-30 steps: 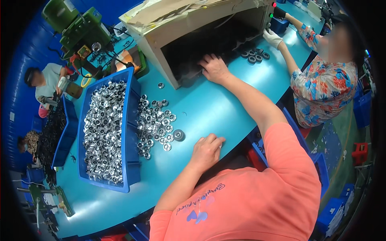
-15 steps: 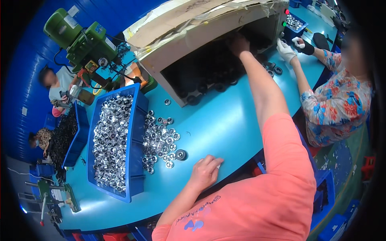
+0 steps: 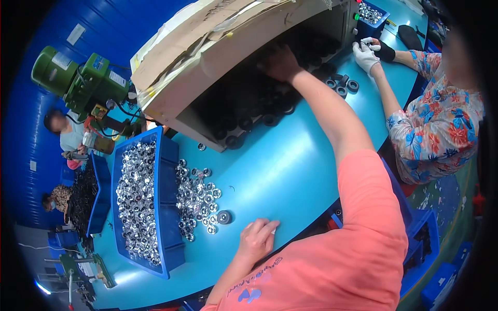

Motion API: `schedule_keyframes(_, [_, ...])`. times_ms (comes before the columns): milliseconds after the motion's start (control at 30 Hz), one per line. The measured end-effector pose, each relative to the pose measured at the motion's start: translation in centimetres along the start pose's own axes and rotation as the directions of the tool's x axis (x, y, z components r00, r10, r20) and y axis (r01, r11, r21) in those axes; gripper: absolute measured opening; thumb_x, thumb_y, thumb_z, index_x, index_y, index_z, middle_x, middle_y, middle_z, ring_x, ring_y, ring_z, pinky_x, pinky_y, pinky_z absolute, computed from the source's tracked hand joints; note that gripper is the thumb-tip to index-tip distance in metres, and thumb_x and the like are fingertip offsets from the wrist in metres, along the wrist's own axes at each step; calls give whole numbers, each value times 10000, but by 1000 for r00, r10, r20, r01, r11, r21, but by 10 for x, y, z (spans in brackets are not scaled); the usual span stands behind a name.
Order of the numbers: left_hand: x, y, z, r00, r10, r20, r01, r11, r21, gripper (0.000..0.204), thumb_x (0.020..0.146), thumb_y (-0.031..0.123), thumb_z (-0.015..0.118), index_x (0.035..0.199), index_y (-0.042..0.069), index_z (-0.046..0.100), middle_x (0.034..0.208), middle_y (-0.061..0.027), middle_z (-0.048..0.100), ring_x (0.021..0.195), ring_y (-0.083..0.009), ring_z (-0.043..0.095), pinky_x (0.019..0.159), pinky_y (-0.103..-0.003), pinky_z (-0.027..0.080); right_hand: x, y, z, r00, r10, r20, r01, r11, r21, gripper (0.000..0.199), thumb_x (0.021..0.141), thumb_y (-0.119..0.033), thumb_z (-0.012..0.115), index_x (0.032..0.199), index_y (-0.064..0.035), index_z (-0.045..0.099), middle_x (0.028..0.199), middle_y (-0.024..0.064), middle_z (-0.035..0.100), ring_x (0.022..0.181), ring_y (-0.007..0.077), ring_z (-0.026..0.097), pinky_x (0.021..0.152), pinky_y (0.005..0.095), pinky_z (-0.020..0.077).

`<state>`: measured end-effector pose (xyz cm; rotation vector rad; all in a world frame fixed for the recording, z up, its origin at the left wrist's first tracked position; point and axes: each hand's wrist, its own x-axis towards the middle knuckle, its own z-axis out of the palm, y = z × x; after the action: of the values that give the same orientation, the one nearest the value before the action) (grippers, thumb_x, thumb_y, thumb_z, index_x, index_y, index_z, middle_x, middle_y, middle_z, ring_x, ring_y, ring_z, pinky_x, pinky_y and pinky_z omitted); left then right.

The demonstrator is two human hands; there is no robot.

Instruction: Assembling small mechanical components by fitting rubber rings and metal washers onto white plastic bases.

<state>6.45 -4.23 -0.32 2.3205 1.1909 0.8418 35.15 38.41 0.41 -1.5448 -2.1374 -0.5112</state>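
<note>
My right hand (image 3: pixel 281 63) reaches into a pale, open-fronted box (image 3: pixel 179 120), over a heap of black ring-shaped parts (image 3: pixel 270 119). Shadow hides its fingers, so any hold is unclear. My left hand (image 3: pixel 256 239) rests by the table's near edge with its fingers curled in. A small whitish patch shows at its fingertips; what they hold, if anything, cannot be made out. Beyond that hand, to the left, a black ring-shaped part (image 3: pixel 224 217) sits beside a loose pile of shiny metal round parts (image 3: pixel 198 196).
A long blue bin (image 3: pixel 171 220) of similar metal parts stands on the turquoise table (image 3: pixel 290 171). Behind it is a green machine (image 3: pixel 93 83). At right, a co-worker's gloved hands (image 3: pixel 367 56) hold a small part near loose black rings (image 3: pixel 341 92). Others work at far left.
My right hand has shifted left inside the box. My left hand stays curled at the table edge. The whole view has shifted slightly, and the co-worker's hands have drawn closer together.
</note>
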Motion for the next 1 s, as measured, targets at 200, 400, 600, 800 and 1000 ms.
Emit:
schedule_keyframes(200, [3, -2, 0, 1000, -27, -12, 26, 999, -37, 283, 726, -77, 654, 959, 65, 730, 856, -103, 658, 691, -283, 654, 602, -357, 522, 27, 74, 3, 934, 327, 146, -339, 939, 66, 567, 927, -592, 507, 1345, -223, 608, 1416, 90, 578, 1350, 320, 487, 1091, 634, 327])
schedule_keyframes(400, [4, 0, 1, 1000, -23, -19, 22, 997, -74, 297, 734, -87, 629, 970, 65, 726, 869, -109, 659, 709, -286, 664, 619, -362, 537, -17, 1, -18, 989, 145, 10, -146, 987, 73, 572, 932, -605, 498, 1350, -233, 617, 1413, 102, 577, 1346, 335, 488, 1118, 651, 283])
schedule_keyframes(600, [-3, -1, 0, 999, -28, -35, 25, 997, -74, 302, 730, -60, 626, 983, 79, 715, 881, -91, 650, 732, -286, 663, 664, -382, 551, -55, -32, -60, 990, 96, 101, -119, 959, 259, 429, 907, -392, 634, 1280, -183, 661, 1427, 101, 550, 1304, 343, 515, 1083, 482, 419])
schedule_keyframes(800, [-9, 0, 0, 999, 18, -26, -20, 997, -74, 275, 745, -43, 644, 969, 100, 717, 863, -71, 642, 733, -273, 655, 676, -386, 536, -122, 29, -101, 947, 263, -184, -221, 950, 221, 507, 792, -344, 746, 1254, -150, 668, 1336, 100, 587, 1185, 345, 548, 999, 430, 467])
schedule_keyframes(1000, [-7, 1, -1, 999, 36, -25, -38, 996, -80, 295, 724, -80, 637, 951, 88, 725, 860, -83, 662, 743, -276, 659, 651, -374, 529, -182, 70, -90, 784, 604, 143, -598, 797, -86, 1062, 660, -616, 803, 1559, -298, 338, 1568, 177, 337, 1365, 456, 370, 1110, 594, 284])
